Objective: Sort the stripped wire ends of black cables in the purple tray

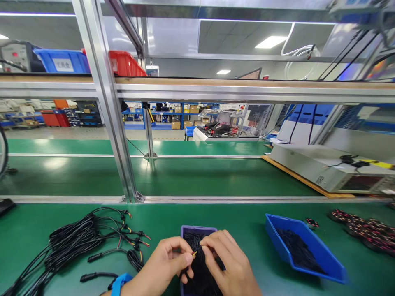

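My left hand (171, 263), with a blue band (120, 283) at the wrist, pinches a cable end whose thin yellow and red wires (194, 254) stick out past the thumb. Close beside those wires, my right hand (230, 261) has thumb and forefinger pressed together; what is between them is too small to name. Both hands are over a purple bin (199, 227) filled with small black pieces (200, 275). To the left lies a bundle of black cables (74, 238) with bare coloured wire ends and black connectors (95, 257).
A blue tray (335, 269) holding black pieces (298, 248) stands at the right. Beyond it are round black-and-red parts (367, 230). A metal upright (112, 123) rises behind the cables, under a shelf (231, 88). A grey equipment case (327, 166) sits at the back right.
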Demonstrator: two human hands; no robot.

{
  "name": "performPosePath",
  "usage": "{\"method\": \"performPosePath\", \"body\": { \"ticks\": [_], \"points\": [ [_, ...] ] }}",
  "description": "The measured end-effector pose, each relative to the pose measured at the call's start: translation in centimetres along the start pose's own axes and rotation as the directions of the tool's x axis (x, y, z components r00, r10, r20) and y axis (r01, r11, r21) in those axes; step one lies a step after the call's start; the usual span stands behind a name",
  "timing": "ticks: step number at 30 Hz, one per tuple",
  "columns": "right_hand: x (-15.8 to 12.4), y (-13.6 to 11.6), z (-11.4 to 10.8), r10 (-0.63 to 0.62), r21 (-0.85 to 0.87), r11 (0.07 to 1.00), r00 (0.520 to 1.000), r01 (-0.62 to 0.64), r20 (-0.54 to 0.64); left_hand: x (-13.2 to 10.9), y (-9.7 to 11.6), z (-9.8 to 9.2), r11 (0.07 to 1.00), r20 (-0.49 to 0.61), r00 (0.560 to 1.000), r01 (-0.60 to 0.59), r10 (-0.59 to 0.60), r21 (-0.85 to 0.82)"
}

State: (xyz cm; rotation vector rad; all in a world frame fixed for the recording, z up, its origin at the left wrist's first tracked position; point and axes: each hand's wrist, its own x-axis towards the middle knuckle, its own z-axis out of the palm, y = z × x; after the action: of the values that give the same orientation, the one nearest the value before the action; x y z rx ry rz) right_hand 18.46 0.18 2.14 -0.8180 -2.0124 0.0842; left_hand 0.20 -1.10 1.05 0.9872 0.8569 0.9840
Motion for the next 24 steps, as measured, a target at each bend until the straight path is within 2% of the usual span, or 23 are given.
{"method": "performPosePath", "body": {
  "ticks": [6, 11, 15, 20, 24],
  "points": [
    [-0.05, -0.1, -0.15, -0.002, 0.002, 1.0, 1.0, 0.002, 0.02, -0.04, 0.04, 0.0, 1.0, 0.005, 1.0, -0.005, 0.005, -0.005],
    [-0.36, -0.12, -0.06, 0.002, 0.042, 0.999, 0.996, -0.006, 0.091, 0.0, -0.18, -0.11, 1.0, -0.011, 1.0, -0.01, 0.01, -0.02],
    [-0.81, -0.33, -0.2, 0.098, 0.115, 0.987, 0.984, -0.116, 0.149, 0.13, -0.3, -0.04, 1.0, -0.039, 0.999, 0.0, -0.001, -0.031],
    [-0.76, -0.75, -0.35, 0.216, 0.216, 0.939, 0.947, -0.269, 0.238, 0.21, -0.19, 0.02, 0.998, -0.065, 0.998, 0.007, -0.011, -0.063],
    [-0.38, -0.66, -0.14, 0.348, 0.29, 0.878, 0.924, -0.381, 0.161, -0.08, 0.08, -0.05, 0.999, -0.029, 0.999, 0.034, -0.034, -0.011]
  ]
}}
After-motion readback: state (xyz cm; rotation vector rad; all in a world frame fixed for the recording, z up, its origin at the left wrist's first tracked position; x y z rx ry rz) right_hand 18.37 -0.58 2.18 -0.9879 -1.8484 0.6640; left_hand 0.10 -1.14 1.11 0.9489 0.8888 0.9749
